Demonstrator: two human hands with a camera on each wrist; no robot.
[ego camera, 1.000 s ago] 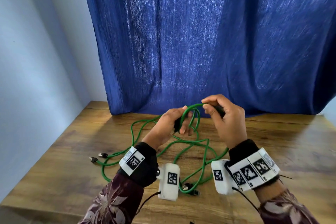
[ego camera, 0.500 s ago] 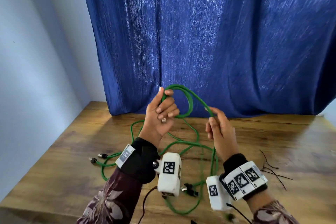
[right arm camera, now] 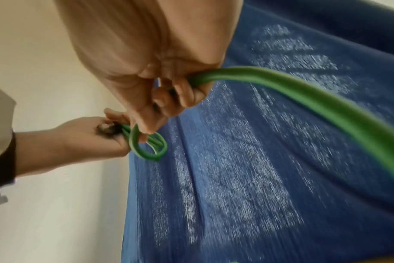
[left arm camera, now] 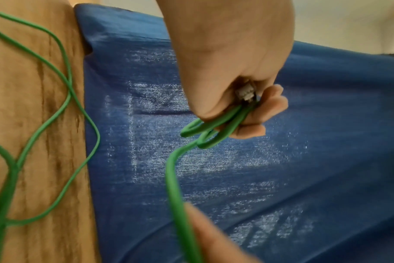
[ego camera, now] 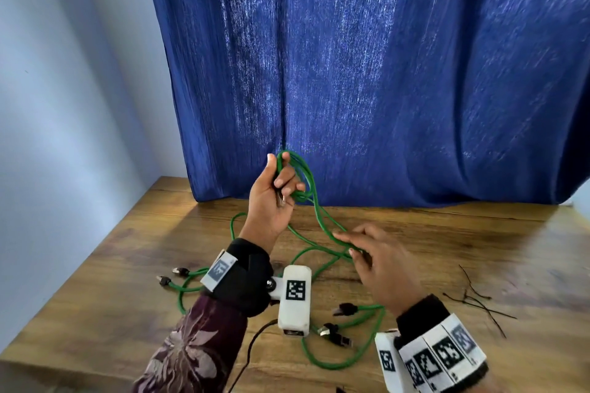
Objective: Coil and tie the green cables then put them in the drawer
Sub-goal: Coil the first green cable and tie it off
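My left hand is raised in front of the curtain and grips a few small loops of a green cable together with its plug. From the loops the cable runs down to my right hand, which is lower, just above the table, its fingers curled round the strand. The rest of the green cables lie loose and tangled on the wooden table. No drawer is in view.
Black-ended plugs lie at the left and near the front. A few thin black ties lie on the table to the right. A blue curtain hangs behind the table, with a pale wall on the left.
The hands have parted. My left hand rose with the loops, while my right hand slid down along the cable toward the table.
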